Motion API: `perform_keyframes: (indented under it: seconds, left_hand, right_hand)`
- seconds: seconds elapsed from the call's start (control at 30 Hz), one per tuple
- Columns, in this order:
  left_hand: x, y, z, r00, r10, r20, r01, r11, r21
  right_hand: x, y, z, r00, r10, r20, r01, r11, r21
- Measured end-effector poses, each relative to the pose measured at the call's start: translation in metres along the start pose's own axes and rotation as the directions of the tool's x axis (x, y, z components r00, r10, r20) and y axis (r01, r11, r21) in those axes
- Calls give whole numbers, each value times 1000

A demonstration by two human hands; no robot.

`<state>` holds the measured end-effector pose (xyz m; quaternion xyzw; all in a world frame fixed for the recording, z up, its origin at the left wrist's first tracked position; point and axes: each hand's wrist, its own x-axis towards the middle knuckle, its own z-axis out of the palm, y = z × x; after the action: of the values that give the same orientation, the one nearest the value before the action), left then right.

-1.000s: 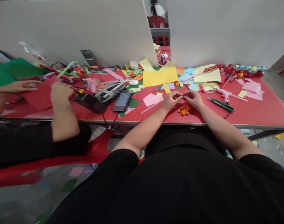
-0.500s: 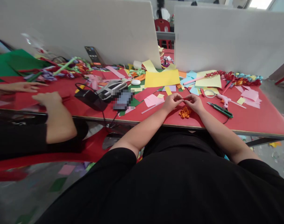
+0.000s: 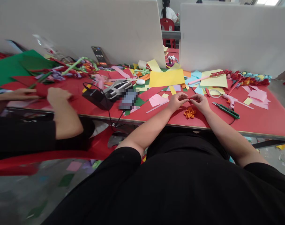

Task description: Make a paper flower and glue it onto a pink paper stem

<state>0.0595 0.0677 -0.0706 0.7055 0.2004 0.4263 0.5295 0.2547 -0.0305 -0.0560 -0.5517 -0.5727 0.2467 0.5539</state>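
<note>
My left hand (image 3: pixel 178 101) and my right hand (image 3: pixel 200 103) meet over the red table (image 3: pixel 262 122), fingertips pinched together. Between them is a small piece of red paper (image 3: pixel 189 99), mostly hidden by the fingers. An orange folded-paper flower (image 3: pixel 189 112) lies on the table just below, between my wrists. To the right of my right hand are a pink glue gun (image 3: pixel 230 100), a green utility knife (image 3: pixel 227 111) and a ring-shaped roll of tape (image 3: pixel 214 93).
Yellow paper (image 3: pixel 167 78) and coloured scraps lie behind my hands. Left of them are a phone (image 3: pixel 127 99) and a black box (image 3: pixel 97 97) with cables. A co-worker's hand (image 3: pixel 57 96) works farther left. White partitions (image 3: pixel 233 37) stand behind; paper flower chains (image 3: pixel 245 76) lie at right.
The view has swung slightly left, so everything sits farther right. My hands keep their pinch on the red paper with little movement. The co-worker's hands have come closer together.
</note>
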Motion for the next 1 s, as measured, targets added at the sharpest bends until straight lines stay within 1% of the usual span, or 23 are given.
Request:
perform_keyframes:
  seconds: [0.17, 0.3, 0.43, 0.77, 0.9, 1.0]
  left_hand:
    - [-3, 5, 0, 1000, 12, 29, -12, 1000, 9]
    - [-5, 6, 1, 1000, 19, 14, -20, 999, 43]
    - [-4, 4, 2, 1000, 23, 7, -24, 998, 62]
    - [-5, 5, 2, 998, 68, 11, -69, 993, 99]
    - [-6, 9, 3, 998, 67, 13, -68, 990, 123]
    - [-6, 11, 4, 998, 59, 16, -61, 990, 125]
  right_hand:
    - [-1, -1, 1, 1000, 16, -3, -15, 999, 48]
    - [0, 1, 1, 1000, 20, 21, -21, 997, 70]
    - [1, 3, 2, 1000, 27, 15, -28, 996, 86]
    - [0, 4, 4, 1000, -2, -7, 3, 998, 56]
    - [1, 4, 4, 1000, 15, 5, -15, 998, 55]
    - [1, 5, 3, 1000, 6, 4, -6, 999, 45]
